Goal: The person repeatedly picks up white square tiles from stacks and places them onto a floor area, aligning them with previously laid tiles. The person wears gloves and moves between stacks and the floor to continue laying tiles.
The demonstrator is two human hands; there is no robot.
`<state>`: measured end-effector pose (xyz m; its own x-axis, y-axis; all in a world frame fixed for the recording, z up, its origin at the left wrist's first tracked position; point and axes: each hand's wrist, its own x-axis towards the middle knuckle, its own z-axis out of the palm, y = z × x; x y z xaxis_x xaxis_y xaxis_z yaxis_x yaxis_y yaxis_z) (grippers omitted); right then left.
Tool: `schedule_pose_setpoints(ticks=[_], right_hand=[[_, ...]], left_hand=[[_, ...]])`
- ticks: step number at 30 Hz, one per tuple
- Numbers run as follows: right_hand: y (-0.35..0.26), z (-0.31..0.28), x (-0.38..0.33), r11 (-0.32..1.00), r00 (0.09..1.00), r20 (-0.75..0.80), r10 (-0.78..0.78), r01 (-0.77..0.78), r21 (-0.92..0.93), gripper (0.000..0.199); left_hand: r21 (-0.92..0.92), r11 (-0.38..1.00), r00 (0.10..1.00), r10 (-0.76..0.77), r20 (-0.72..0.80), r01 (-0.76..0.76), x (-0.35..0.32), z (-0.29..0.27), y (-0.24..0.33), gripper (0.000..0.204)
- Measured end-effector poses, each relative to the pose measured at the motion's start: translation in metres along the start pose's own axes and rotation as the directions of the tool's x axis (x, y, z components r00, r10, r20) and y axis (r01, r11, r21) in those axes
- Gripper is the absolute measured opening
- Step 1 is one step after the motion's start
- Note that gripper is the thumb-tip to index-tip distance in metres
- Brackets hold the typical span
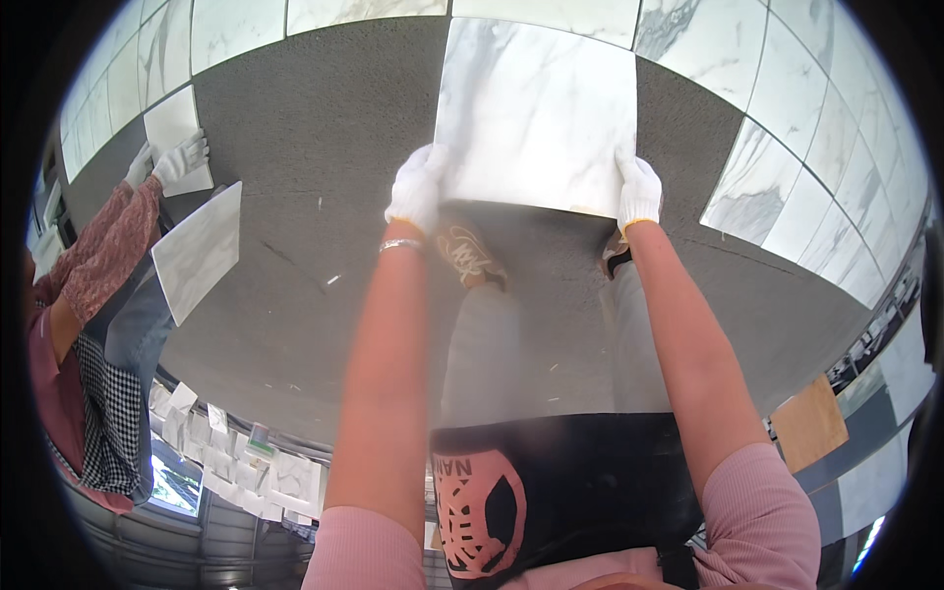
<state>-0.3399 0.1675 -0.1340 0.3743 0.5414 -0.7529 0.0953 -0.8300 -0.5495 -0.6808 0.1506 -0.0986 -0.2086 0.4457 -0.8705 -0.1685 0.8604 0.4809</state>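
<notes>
A square white marble tile (536, 118) with faint grey veins is between my hands, its far edge meeting the row of laid tiles. My left hand (417, 187), in a white knitted glove, grips the tile's near left side. On the near right side, my right hand (637, 189), gloved the same way, has its thumb on the tile's top. The fingers of both hands are partly hidden behind the tile's edges. My shoes and legs show below the tile's near edge.
Laid marble tiles (369, 12) curve along the far side and down the right (772, 202). At left, a co-worker's gloved hands (177, 162) rest on a tile (169, 120); another tile (202, 251) leans nearer. Stacked tiles (221, 452) stand lower left; a brown board (811, 423) lies right.
</notes>
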Motion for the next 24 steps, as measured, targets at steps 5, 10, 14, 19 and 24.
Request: schedule_pose_setpoints(ticks=[5,10,14,19,24], right_hand=[[0.013,0.012,0.011,0.998,1.000,0.008,0.000,-0.001,0.066,0.058],[0.024,0.017,0.013,0.998,1.000,0.024,-0.007,0.006,0.061,0.058],[0.030,0.016,0.018,1.000,1.000,0.018,-0.019,0.019,0.001,0.058],[0.039,0.014,0.038,0.930,0.995,0.098,-0.013,0.048,-0.364,0.077],[0.047,0.014,0.061,0.841,0.983,0.182,0.007,0.092,-0.533,0.072]], left_hand=[[-0.012,1.000,1.000,0.013,-0.016,-0.013,0.016,0.002,-0.010,0.052],[-0.060,0.998,1.000,-0.013,-0.005,0.013,0.028,-0.003,-0.025,0.053],[-0.036,0.999,0.999,-0.026,0.019,0.026,0.037,-0.008,-0.032,0.049],[0.100,0.993,0.998,-0.068,0.014,0.067,0.049,-0.007,-0.038,0.052],[0.312,0.938,0.982,-0.178,0.066,0.149,0.068,-0.007,-0.041,0.052]])
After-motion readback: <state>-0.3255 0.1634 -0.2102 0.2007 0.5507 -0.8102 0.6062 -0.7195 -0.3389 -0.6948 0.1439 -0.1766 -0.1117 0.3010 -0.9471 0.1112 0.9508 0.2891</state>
